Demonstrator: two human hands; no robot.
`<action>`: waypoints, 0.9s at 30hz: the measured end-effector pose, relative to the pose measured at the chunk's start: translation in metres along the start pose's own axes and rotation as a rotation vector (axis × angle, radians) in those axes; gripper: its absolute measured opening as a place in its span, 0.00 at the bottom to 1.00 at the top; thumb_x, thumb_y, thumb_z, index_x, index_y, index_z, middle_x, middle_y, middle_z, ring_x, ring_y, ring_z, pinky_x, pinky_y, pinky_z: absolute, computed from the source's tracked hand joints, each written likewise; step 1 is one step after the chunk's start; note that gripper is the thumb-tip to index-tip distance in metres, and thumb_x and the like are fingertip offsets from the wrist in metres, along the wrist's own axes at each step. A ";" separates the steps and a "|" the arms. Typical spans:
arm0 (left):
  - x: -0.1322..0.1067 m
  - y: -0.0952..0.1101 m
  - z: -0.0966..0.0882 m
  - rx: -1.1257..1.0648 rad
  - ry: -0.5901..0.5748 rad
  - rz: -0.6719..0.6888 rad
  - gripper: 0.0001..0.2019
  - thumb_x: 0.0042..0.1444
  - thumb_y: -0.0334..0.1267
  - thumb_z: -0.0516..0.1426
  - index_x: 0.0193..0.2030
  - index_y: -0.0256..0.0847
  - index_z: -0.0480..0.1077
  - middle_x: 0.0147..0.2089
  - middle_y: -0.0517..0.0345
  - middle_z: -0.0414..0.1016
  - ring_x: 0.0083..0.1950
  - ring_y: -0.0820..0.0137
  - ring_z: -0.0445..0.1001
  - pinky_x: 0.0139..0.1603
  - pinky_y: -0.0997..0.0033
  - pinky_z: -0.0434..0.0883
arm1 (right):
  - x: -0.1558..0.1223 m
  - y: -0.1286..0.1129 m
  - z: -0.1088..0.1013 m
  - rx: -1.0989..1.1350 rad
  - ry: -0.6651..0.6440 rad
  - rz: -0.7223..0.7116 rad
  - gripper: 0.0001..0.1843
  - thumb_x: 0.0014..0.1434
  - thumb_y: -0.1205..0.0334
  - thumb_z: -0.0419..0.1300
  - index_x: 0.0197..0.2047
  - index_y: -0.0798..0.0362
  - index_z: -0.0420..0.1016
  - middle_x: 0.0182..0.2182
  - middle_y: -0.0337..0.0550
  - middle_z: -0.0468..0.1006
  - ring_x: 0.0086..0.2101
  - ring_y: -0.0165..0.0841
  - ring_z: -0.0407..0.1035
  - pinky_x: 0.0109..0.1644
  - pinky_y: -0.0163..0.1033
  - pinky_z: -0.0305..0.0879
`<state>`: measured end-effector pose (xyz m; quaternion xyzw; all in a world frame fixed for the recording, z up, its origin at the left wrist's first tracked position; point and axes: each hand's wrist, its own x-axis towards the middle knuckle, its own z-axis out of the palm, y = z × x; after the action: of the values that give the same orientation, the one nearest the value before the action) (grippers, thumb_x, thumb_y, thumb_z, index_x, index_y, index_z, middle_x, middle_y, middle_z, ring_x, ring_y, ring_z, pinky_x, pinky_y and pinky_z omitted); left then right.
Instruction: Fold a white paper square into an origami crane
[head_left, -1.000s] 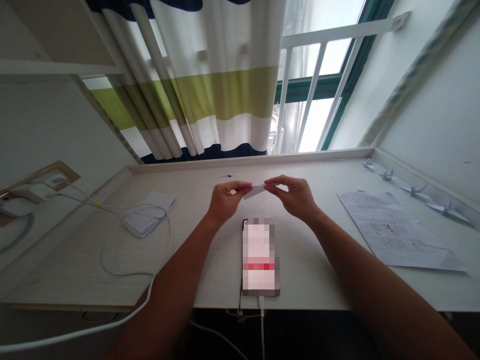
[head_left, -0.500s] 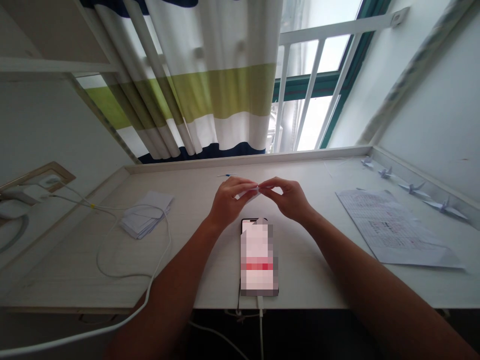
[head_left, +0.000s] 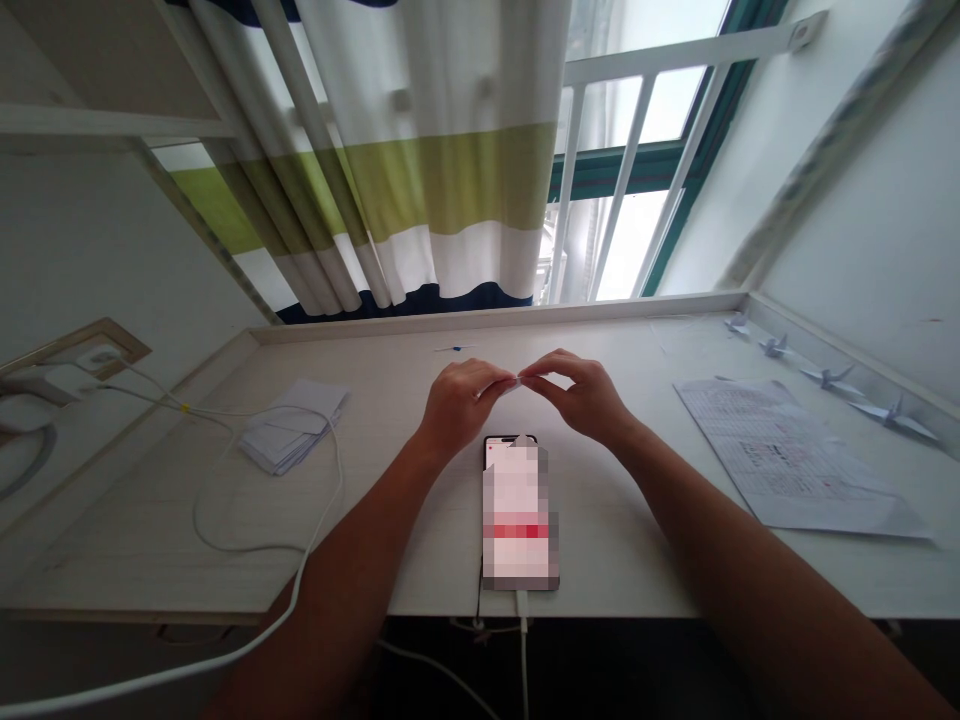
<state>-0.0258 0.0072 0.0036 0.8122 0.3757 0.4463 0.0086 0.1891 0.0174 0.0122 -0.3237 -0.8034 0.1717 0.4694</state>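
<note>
Between my fingertips is a small piece of white folded paper [head_left: 515, 384], mostly covered by the fingers. My left hand [head_left: 466, 398] pinches it from the left, thumb against fingers. From the right, my right hand [head_left: 574, 393] pinches it too, and the two hands' fingertips nearly meet. Its exact folded shape is too small to make out. Just below the hands lies a phone [head_left: 520, 515] with its lit screen blurred out and a white cable plugged into its lower end.
A stack of white paper [head_left: 292, 428] lies left, crossed by a white cable [head_left: 339, 460]. Printed sheets [head_left: 795, 460] lie right, beside several folded paper cranes [head_left: 829, 378] along the desk's raised edge. A thin blue-and-white stick [head_left: 456, 348] lies beyond my hands.
My left fingers have closed down over the paper, so less of it shows. Both hands stay in nearly the same place above the phone.
</note>
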 end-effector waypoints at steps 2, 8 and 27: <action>0.000 0.002 0.000 0.023 0.015 0.019 0.07 0.66 0.41 0.61 0.42 0.44 0.80 0.40 0.56 0.86 0.41 0.65 0.81 0.45 0.63 0.69 | 0.001 -0.001 -0.001 0.008 -0.006 -0.045 0.05 0.65 0.58 0.66 0.42 0.47 0.84 0.38 0.45 0.85 0.41 0.41 0.78 0.46 0.50 0.76; 0.001 0.007 -0.005 0.044 0.059 0.075 0.05 0.65 0.39 0.62 0.42 0.44 0.81 0.41 0.56 0.86 0.43 0.66 0.82 0.46 0.63 0.69 | 0.002 -0.005 -0.002 0.025 0.015 -0.085 0.04 0.64 0.59 0.67 0.41 0.48 0.83 0.37 0.45 0.84 0.39 0.40 0.77 0.45 0.50 0.76; 0.001 0.000 -0.005 -0.271 -0.010 -0.270 0.08 0.59 0.44 0.67 0.40 0.45 0.84 0.39 0.55 0.86 0.40 0.63 0.81 0.46 0.61 0.75 | 0.003 -0.001 -0.008 0.138 -0.022 0.115 0.15 0.62 0.45 0.68 0.38 0.48 0.84 0.35 0.45 0.84 0.37 0.40 0.78 0.42 0.47 0.74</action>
<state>-0.0292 0.0063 0.0079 0.7481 0.4174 0.4836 0.1796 0.1943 0.0183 0.0184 -0.3343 -0.7749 0.2567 0.4710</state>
